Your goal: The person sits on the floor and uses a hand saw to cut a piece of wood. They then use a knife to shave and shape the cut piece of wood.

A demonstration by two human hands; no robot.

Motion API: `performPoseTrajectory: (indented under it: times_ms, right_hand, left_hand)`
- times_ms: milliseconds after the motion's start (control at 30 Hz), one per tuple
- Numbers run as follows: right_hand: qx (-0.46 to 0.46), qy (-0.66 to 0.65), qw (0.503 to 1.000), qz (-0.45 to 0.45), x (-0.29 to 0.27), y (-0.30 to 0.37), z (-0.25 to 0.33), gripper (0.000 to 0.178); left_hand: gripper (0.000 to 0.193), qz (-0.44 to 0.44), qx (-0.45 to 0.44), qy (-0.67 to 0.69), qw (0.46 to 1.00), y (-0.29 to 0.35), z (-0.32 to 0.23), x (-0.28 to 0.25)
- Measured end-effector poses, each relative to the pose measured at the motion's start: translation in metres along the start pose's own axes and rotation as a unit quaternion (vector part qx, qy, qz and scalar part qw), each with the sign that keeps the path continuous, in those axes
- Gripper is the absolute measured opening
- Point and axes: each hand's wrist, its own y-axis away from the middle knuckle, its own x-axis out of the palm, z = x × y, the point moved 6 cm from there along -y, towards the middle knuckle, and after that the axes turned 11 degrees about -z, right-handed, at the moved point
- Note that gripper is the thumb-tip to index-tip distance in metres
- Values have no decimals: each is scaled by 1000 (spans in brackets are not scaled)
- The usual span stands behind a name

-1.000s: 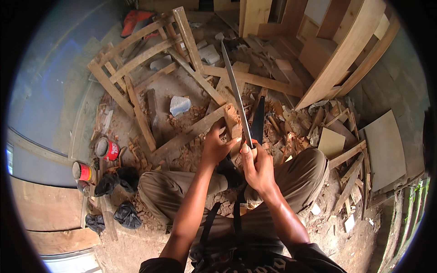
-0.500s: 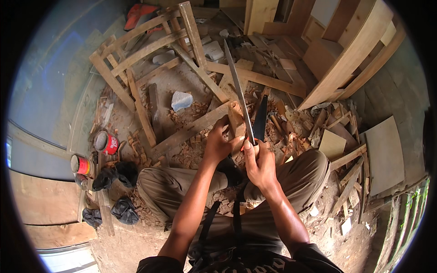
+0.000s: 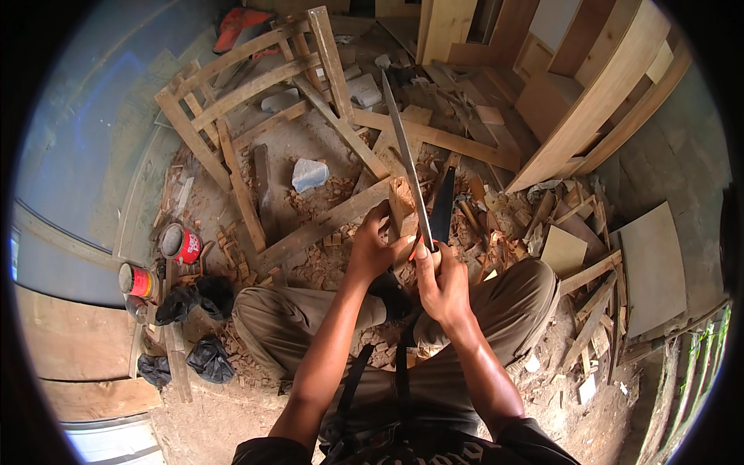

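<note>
My left hand point(image 3: 376, 246) is closed round the near end of a wooden piece point(image 3: 400, 203), which stands up at the corner of a wooden frame. Its upper end looks rough and reddish brown. My right hand point(image 3: 443, 283) grips the handle of a long, narrow, tapered metal blade point(image 3: 406, 147), whose point slants up and away to the left. Whether it is a file or a knife I cannot tell. The blade lies just right of the wooden piece; contact is unclear. Behind it, a handsaw point(image 3: 445, 203) with a black blade sits partly hidden by my right hand.
A slatted wooden frame point(image 3: 256, 93) stands ahead on the left. Wooden panels point(image 3: 593, 93) lean at the right. Wood scraps point(image 3: 577, 213) and shavings litter the ground. Two cans point(image 3: 180, 242) and several black plastic bags point(image 3: 211, 358) lie at left. A pale block point(image 3: 310, 175) rests ahead.
The metal blade and my right hand have shifted very slightly. My left hand keeps its hold on the wooden piece.
</note>
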Motion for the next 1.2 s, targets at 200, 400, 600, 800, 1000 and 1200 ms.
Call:
performPoseTrajectory:
  times_ms: [200, 400, 600, 800, 1000, 1200]
  right_hand:
    - [22, 3, 1000, 18, -2, 0, -2, 50]
    - [49, 8, 998, 28, -1, 0, 2, 45]
    - [33, 5, 998, 44, -1, 5, 16, 51]
    - [52, -27, 998, 26, -23, 13, 28, 40]
    - [77, 40, 995, 48, -9, 14, 2, 34]
    - [70, 29, 996, 47, -24, 16, 10, 41]
  left_hand:
    - [68, 4, -6, 13, 1000, 2, -8, 1]
    - [68, 6, 13, -4, 1000, 2, -7, 0]
    - [65, -3, 43, -12, 999, 4, -9, -5]
    - [70, 17, 79, -24, 996, -2, -60, -7]
    - [71, 16, 65, -61, 996, 6, -26, 1]
    - [66, 23, 57, -131, 989, 5, -38, 0]
